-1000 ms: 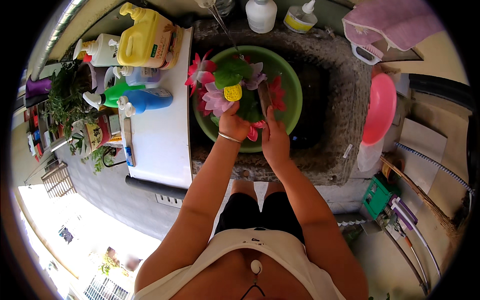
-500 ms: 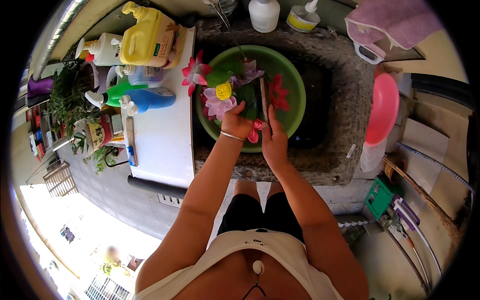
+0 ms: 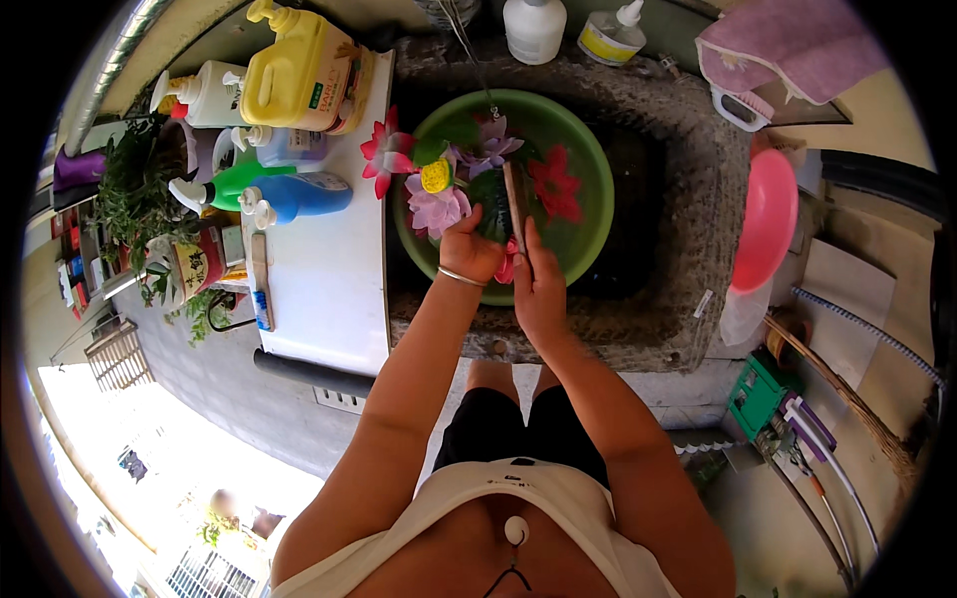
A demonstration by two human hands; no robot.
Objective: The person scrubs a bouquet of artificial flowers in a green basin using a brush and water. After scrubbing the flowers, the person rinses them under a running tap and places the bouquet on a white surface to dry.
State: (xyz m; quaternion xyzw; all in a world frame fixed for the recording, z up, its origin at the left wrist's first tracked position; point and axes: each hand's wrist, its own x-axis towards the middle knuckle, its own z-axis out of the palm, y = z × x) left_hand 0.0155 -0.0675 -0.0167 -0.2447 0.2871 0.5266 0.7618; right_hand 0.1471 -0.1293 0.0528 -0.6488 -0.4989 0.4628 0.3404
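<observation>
A green plastic basin (image 3: 601, 234) with water in it sits in the stone sink. My right hand (image 3: 540, 291) grips a wooden-backed brush (image 3: 515, 204), its dark bristles turned toward the artificial flowers. My left hand (image 3: 471, 251) is closed on the bunch of artificial flowers at the basin's near left. Around that hand are a pale pink flower (image 3: 437, 207) with a yellow centre (image 3: 436, 176) close by, a purple flower (image 3: 488, 147) and a small pink bloom (image 3: 506, 264) between my hands. A red flower (image 3: 555, 183) lies right of the brush. A red-and-white flower (image 3: 387, 153) overhangs the left rim.
A thin water stream (image 3: 469, 50) falls into the basin from the far side. Bottles, including a yellow jug (image 3: 291, 75) and a blue bottle (image 3: 304, 197), crowd the white counter (image 3: 324, 279) at left. A pink basin (image 3: 766, 219) leans right of the stone sink (image 3: 698, 179).
My right hand and the brush have shifted a little left and down, closer to my left hand. My left hand stays nearly in place on the flowers.
</observation>
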